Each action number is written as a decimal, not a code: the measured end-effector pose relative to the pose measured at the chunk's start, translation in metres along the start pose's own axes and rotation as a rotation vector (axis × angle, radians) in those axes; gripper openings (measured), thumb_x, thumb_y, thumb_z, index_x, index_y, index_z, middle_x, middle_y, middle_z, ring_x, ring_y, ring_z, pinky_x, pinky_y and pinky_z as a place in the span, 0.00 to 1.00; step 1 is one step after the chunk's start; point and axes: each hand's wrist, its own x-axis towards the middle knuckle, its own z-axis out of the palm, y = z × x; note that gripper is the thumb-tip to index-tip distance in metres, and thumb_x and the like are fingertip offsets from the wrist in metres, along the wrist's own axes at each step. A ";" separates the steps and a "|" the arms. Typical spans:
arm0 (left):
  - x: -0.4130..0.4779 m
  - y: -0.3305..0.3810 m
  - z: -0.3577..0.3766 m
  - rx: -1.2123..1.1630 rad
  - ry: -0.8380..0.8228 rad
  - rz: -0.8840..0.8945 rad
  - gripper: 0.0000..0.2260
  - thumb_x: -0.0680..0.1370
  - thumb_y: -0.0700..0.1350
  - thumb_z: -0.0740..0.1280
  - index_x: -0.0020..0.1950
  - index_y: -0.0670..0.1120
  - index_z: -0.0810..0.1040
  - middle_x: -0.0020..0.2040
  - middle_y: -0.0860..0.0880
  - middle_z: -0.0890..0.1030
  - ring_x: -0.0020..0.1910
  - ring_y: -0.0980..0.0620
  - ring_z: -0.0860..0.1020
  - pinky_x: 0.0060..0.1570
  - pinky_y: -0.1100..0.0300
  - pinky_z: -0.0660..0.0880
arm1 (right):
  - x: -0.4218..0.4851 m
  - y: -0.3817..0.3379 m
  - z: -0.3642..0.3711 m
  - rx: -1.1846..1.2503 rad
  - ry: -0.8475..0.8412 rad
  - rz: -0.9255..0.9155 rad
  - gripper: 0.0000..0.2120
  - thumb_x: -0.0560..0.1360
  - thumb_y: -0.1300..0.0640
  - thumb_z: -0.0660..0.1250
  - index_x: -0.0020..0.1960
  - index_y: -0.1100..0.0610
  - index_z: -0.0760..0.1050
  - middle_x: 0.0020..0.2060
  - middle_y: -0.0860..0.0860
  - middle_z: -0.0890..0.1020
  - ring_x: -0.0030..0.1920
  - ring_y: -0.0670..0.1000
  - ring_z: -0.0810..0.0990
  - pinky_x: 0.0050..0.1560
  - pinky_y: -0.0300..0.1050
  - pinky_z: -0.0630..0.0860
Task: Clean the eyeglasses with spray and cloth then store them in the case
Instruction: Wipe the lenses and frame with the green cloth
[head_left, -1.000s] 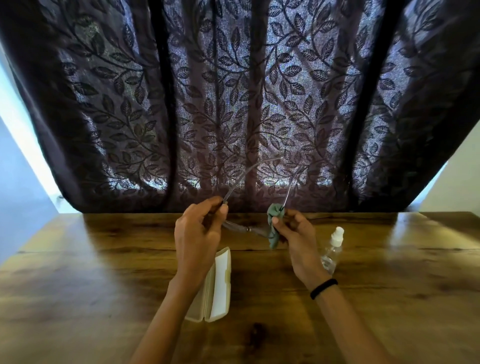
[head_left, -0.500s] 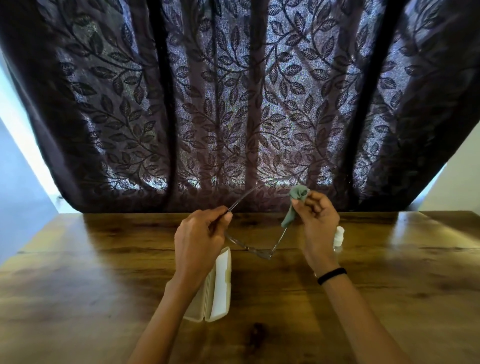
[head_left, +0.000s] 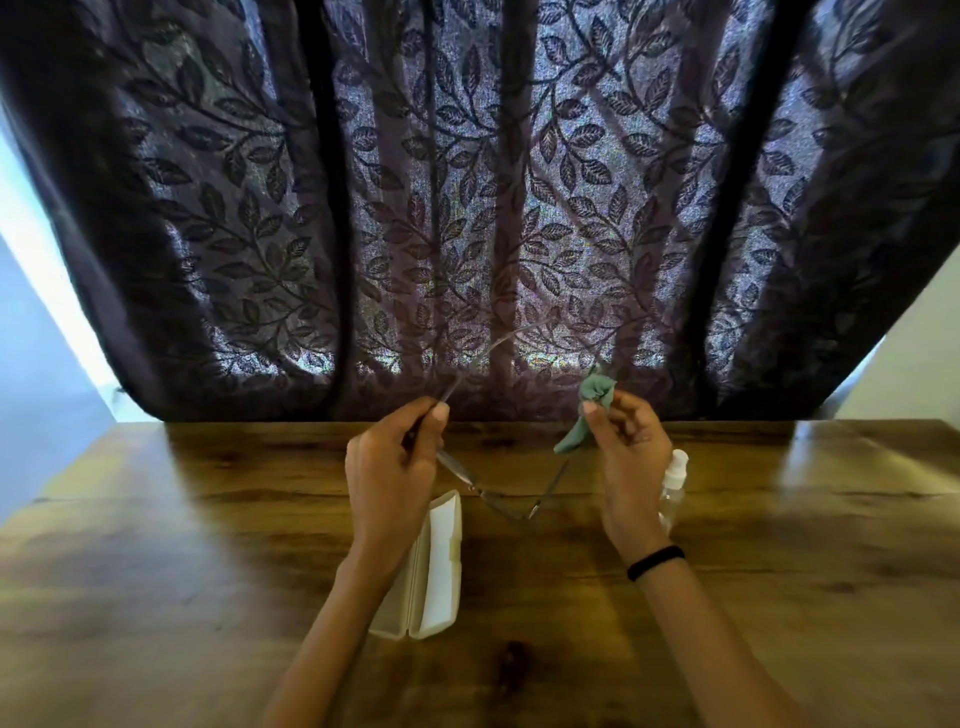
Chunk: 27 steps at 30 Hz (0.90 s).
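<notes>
Thin-rimmed eyeglasses (head_left: 501, 501) hang in the air above the table, temples pointing up toward the curtain. My left hand (head_left: 395, 467) pinches the left temple near the hinge. My right hand (head_left: 631, 457) pinches a small green cloth (head_left: 587, 410) folded round the upper part of the right temple. A cream glasses case (head_left: 434, 566) lies open on the table below my left wrist. A clear spray bottle (head_left: 674, 483) with a white nozzle stands behind my right hand, partly hidden by it.
The wooden table (head_left: 805, 571) stretches wide to both sides. A dark leaf-patterned curtain (head_left: 478, 208) hangs along its far edge. I wear a black band (head_left: 655, 562) on the right wrist.
My right hand slid the cloth up the right temple, from near the lens to the upper end. The glasses tipped lower at the front. My left hand stayed in place.
</notes>
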 end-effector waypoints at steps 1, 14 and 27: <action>0.000 0.000 0.000 -0.019 0.010 0.001 0.05 0.76 0.47 0.65 0.44 0.50 0.81 0.29 0.51 0.79 0.27 0.49 0.76 0.27 0.53 0.72 | -0.001 0.002 0.000 0.020 0.001 0.023 0.10 0.71 0.65 0.69 0.52 0.61 0.75 0.43 0.53 0.81 0.44 0.48 0.79 0.46 0.36 0.77; 0.002 0.005 0.007 -0.190 0.158 0.014 0.08 0.75 0.42 0.66 0.52 0.40 0.80 0.36 0.54 0.81 0.34 0.60 0.78 0.32 0.72 0.73 | -0.034 0.021 0.006 -0.018 -0.088 0.211 0.08 0.71 0.59 0.69 0.49 0.58 0.77 0.42 0.51 0.82 0.42 0.44 0.80 0.45 0.38 0.78; -0.003 0.003 0.006 -0.146 0.127 0.073 0.07 0.75 0.45 0.65 0.52 0.46 0.79 0.32 0.52 0.80 0.27 0.50 0.76 0.25 0.58 0.73 | -0.051 0.027 0.010 -0.040 -0.121 0.277 0.04 0.71 0.59 0.70 0.44 0.53 0.77 0.40 0.48 0.83 0.38 0.41 0.82 0.35 0.32 0.77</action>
